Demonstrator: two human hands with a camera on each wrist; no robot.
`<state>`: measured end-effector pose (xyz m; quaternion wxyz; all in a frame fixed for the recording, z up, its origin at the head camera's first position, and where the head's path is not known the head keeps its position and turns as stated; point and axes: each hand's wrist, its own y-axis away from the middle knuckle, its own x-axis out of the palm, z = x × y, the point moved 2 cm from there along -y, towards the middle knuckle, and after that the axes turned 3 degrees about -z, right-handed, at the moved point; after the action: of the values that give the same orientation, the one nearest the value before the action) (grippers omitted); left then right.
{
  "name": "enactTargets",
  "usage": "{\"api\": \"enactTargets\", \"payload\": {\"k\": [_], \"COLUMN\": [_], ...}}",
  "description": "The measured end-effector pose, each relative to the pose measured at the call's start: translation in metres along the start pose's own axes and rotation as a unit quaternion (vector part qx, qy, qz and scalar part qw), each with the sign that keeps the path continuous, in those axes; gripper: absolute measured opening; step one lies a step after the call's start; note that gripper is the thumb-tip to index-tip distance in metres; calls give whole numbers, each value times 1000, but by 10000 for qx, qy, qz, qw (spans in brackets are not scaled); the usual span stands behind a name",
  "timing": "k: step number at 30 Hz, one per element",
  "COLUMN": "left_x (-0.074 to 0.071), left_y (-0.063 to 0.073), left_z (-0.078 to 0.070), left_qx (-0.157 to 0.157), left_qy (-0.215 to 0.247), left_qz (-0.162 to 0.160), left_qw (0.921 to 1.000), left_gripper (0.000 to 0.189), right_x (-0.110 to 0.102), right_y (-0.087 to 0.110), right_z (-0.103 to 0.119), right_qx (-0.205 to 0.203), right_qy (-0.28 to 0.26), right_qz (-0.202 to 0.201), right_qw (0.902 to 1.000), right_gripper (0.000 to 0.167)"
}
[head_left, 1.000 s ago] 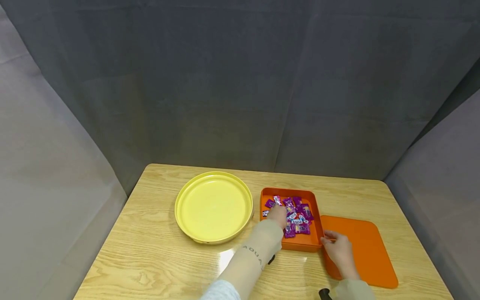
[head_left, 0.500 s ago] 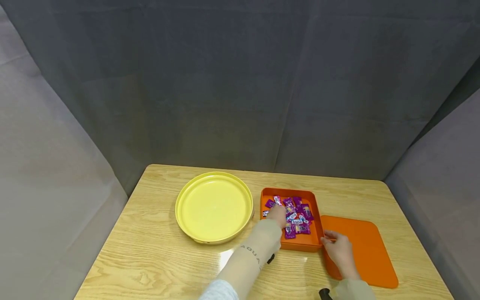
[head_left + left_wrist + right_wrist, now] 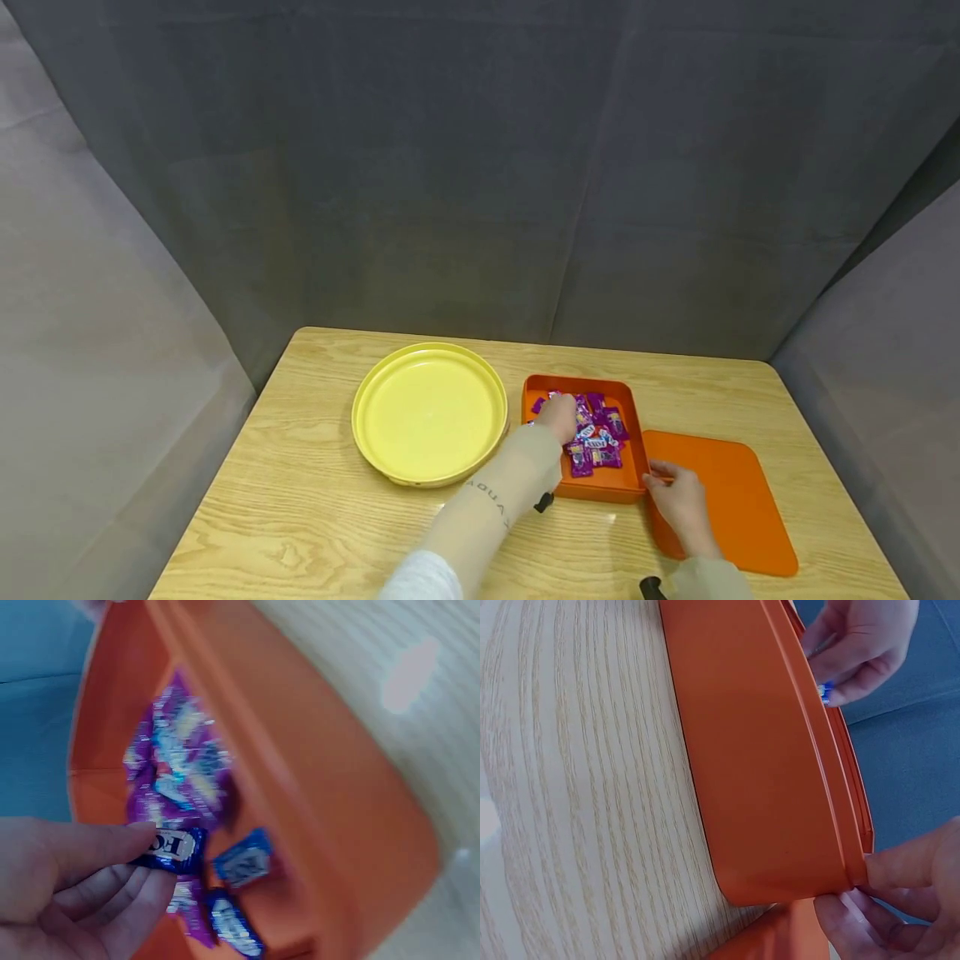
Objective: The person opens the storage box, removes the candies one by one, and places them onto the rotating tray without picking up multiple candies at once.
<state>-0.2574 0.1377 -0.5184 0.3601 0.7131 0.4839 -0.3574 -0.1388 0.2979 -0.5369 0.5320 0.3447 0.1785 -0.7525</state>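
My left hand (image 3: 558, 418) is over the left part of the orange box (image 3: 600, 493). In the left wrist view its thumb and fingers pinch a small dark blue wrapped candy (image 3: 178, 850) by one end. Below it, several purple wrapped candies (image 3: 191, 757) lie heaped inside, with a blue-wrapped candy (image 3: 244, 859) and a dark blue one (image 3: 234, 924) nearer the wall. My right hand (image 3: 680, 506) grips the box's near right corner, thumb and fingers on the rim in the right wrist view.
An orange lid (image 3: 738, 508) lies flat to the right of the box, partly under my right hand and forearm. Left of the box sits a round yellow tray (image 3: 427, 417). Everything is on a light wooden table (image 3: 285, 517), with grey cloth (image 3: 450, 183) hanging behind.
My left hand has risen slightly from the candies, holding the dark blue candy, and its forearm has shifted left. The right hand stays on the box corner.
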Motion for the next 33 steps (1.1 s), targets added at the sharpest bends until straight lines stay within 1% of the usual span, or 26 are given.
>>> {"api": "enactTargets", "payload": {"k": [1,2,3,7,9,12,15,16,18,20,23,25,28,30,32,33], "left_x": [-4,-8,-12,-27,-35,-46,-59,-63,-72,-79,-88,-94,-101,-106,-109,-110], "left_y": [0,0,1,0,1,1,1,0,-1,-3,-9,-13,-19,-22,-23,-23], "left_z": [-1,-2,-3,-2,-1,2,6,8,13,19,32,42,58,70,81,88], "left_qx": [71,93,126,334,443,542,497,493,421,389,332,320,314,271,157,80], "left_qy": [48,212,362,780,854,1098,1514,1622,1973,2337,2903,3147,3376,3477,3610,3637], "left_qz": [-25,1,10,-43,-146,-354,-599,-726,-931,-1196,-1638,-1965,-2382,-2601,-2801,-2902], "left_qw": [10000,9997,9993,9964,9953,9918,9854,9828,9750,9641,9422,9281,9101,9004,8894,8851], "left_gripper": [6,4,9,36,40,33,16,11,5,5,6,4,3,4,4,5], "right_x": [0,0,0,-1,-2,-2,-3,-3,-3,-3,-4,-4,-4,-4,-4,-4], "right_y": [0,1,1,2,1,2,1,1,1,1,1,1,1,2,2,2], "right_z": [1,1,2,3,3,2,1,1,0,0,0,0,-1,-1,-1,-1], "right_qx": [2,7,1,-35,-91,-117,-88,-66,-47,-16,19,36,45,52,0,-23], "right_qy": [9,22,25,-2,-36,-12,23,43,41,43,50,47,39,20,28,27], "right_qz": [5,1,-4,24,36,23,14,8,29,45,64,72,76,82,77,84], "right_qw": [10000,10000,10000,10000,9999,9999,10000,10000,10000,10000,10000,10000,10000,10000,10000,10000], "right_gripper": [33,33,33,33,33,33,33,33,33,34,34,34,35,35,34,34]}}
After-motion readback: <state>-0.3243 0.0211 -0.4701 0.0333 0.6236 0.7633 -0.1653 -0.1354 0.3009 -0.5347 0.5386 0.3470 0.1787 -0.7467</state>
